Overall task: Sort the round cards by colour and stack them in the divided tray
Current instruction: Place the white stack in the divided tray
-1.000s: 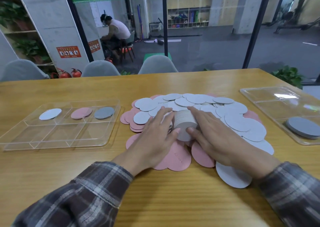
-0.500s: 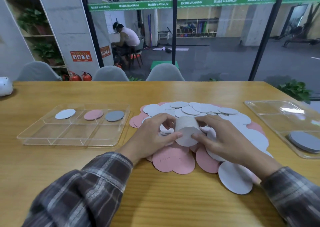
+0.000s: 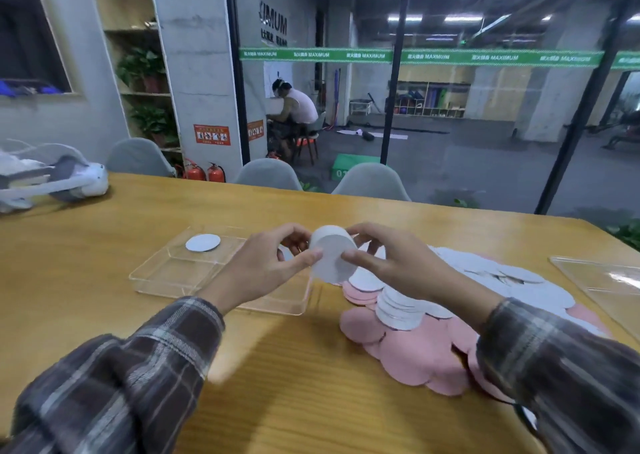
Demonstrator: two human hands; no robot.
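Stack of white round cards [image 3: 332, 258]: held clear of the table and tipped on edge, one flat face turned toward the camera. It hangs roughly over the right edge of the divided tray.
Left hand [image 3: 265, 268]: at nine o'clock of the stack, gripping it, with the thumb tip on the near face and the fingers curled round the back.
Right hand [image 3: 391, 263]: at three o'clock of the stack, gripping it the same way, thumb on the near face and fingers arched over the far rim.
Divided tray [image 3: 162, 275]: clear plastic, flat on the table at eight to nine o'clock of the stack; the left hand hides its right part.
Single white card [image 3: 203, 242]: lies flat in the tray's far-left compartment.
Loose white cards [image 3: 502, 280]: spread at four o'clock of the stack, overlapping one another.
Pink cards [image 3: 412, 356]: fanned along the near side of that spread — a short heap of white cards [image 3: 398, 306] rests on them under the right wrist.
Second clear tray [image 3: 602, 280]: at three o'clock, beyond the spread, cut off by the frame edge.
Table [image 3: 86, 280]: light wood.
Plaid sleeves [image 3: 121, 384]: dark, on both forearms.
White headset [image 3: 59, 180]: at ten o'clock, on the table's far left.
Grey chairs [image 3: 266, 176]: at twelve o'clock, along the table's far side, with a glass wall behind them.
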